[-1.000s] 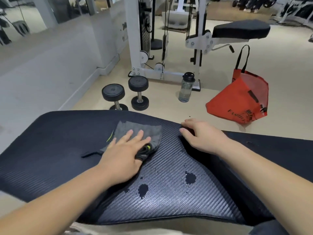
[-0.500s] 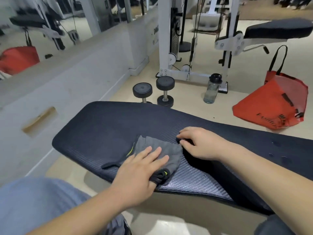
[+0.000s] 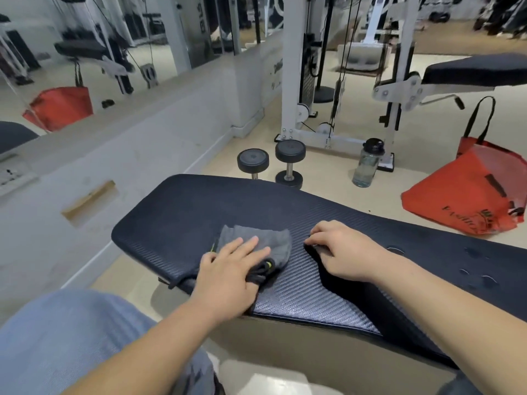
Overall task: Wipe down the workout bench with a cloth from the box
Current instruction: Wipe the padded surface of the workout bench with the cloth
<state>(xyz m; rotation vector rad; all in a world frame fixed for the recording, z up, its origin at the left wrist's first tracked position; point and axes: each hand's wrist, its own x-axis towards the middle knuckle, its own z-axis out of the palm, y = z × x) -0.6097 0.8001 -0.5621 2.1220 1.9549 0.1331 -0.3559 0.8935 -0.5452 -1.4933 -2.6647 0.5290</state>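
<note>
Fingers of our left hand are lying straight and flat, pressing the cloth onto the bench near its end; our right hand is resting just beside the cloth, fingers loosely bent, tips touching the pad, holding nothing. Dumbbells, a bottle and a red bag are sitting on the floor beyond the bench.

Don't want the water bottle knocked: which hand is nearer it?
Right. The right hand rests on the bench, nearly in line with the water bottle beyond it; the left hand presses the cloth farther left.
</note>
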